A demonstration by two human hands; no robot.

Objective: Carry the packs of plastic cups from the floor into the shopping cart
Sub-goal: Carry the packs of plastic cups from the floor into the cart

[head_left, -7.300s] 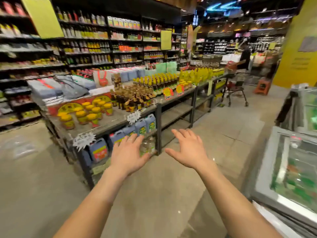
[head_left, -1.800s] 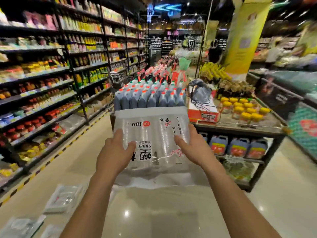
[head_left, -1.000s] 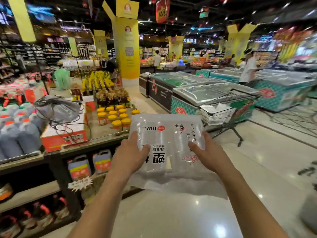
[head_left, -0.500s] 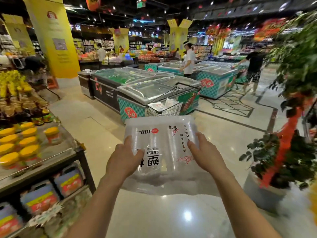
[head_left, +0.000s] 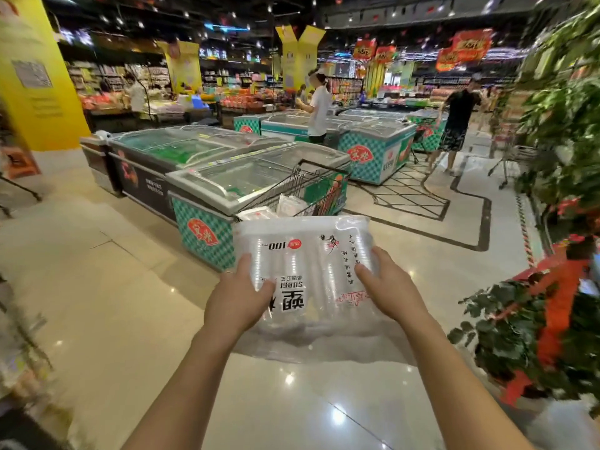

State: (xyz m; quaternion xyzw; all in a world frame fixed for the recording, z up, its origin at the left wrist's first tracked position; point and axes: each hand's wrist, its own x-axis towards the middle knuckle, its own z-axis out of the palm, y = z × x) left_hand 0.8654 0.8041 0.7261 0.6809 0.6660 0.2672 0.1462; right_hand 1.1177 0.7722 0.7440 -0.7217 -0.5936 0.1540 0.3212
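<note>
A clear plastic pack of cups (head_left: 308, 254) with printed lettering is held flat in front of me at chest height. My left hand (head_left: 238, 295) grips its left edge and my right hand (head_left: 386, 289) grips its right edge, thumbs on top. Straight ahead, just beyond the pack, stands a wire shopping cart (head_left: 298, 183) beside a chest freezer; other clear packs (head_left: 289, 206) lie inside it. The pack hides the cart's near end.
Rows of glass-topped chest freezers (head_left: 207, 177) run left of the cart. A potted plant with red ribbon (head_left: 552, 319) stands close on the right. Two people (head_left: 319, 108) stand further back among the freezers. A yellow pillar (head_left: 35, 76) rises at left.
The view has swung right and moved forward, away from the jar shelf. The cart and freezer are now closer and directly ahead. Both hands keep the same hold on the pack.
</note>
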